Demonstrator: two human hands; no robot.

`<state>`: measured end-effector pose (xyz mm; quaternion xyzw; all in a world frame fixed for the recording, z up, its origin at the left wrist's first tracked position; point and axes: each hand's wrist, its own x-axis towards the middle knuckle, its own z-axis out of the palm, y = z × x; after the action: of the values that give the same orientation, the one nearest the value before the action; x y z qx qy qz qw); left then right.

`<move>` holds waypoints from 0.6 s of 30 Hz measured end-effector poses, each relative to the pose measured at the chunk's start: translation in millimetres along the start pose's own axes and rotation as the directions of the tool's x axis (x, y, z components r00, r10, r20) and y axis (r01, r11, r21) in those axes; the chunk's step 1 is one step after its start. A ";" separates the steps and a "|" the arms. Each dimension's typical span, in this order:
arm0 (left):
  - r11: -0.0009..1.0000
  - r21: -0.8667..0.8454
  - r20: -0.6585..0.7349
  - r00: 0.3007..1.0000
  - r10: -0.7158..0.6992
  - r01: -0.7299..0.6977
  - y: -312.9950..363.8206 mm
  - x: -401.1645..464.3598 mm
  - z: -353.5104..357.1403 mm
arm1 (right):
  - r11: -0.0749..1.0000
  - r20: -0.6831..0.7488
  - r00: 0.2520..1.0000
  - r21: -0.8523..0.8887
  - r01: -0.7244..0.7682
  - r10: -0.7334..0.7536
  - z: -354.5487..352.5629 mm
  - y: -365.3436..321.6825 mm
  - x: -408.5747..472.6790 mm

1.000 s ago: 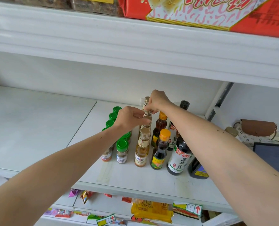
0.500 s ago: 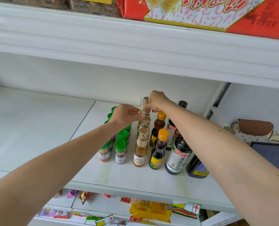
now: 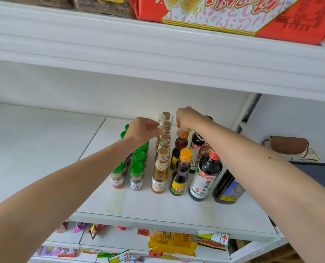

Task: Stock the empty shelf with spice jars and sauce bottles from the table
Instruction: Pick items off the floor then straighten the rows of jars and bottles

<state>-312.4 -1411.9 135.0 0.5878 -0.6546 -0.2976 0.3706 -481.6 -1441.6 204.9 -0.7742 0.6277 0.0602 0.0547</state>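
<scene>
**Head view: aligning bottle rows on the shelf**

Head camera, looking down on the white shelf (image 3: 158, 207), whose right half carries the stock; reading left to right. Green-capped spice jars (image 3: 136, 175) stand in two files running from near the front edge toward the back wall. The left hand (image 3: 142, 130) reaches over them, fingers curled, fingertips meeting the neck of a pale vinegar bottle (image 3: 159, 173) file at its rear; whether it truly pinches that neck cannot be told. The right hand (image 3: 186, 120) hangs beyond, fingers bent down onto the orange cap of the rear amber sauce bottle (image 3: 179, 149). Dark soy bottles (image 3: 205, 175) close the group toward the right edge, upright and near touching.

Judged step: squaring the back bottles into their files. Tall, narrow bottles tip readily; steady them low on the neck, nudge gently, and keep forearms clear of the front row.
</scene>
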 end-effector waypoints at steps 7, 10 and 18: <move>1.000 0.002 -0.004 1.000 0.009 -0.009 1.6 0.3 -1.6 | 1.000 0.015 1.000 0.021 -0.012 0.011 -2.9 1.7 -7.7; 1.000 -0.009 -0.014 1.000 0.010 -0.010 1.8 0.9 -1.5 | 0.999 0.010 1.000 0.029 -0.019 0.018 -4.6 1.1 -12.2; 1.000 -0.008 -0.013 1.000 0.012 -0.012 2.5 3.4 -1.4 | 0.999 0.020 0.999 0.030 -0.037 0.036 -7.3 -1.1 -17.6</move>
<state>-312.7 -1414.9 138.3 0.5844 -0.6544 -0.2941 0.3790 -483.9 -1425.6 215.0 -0.7611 0.6420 0.0593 0.0716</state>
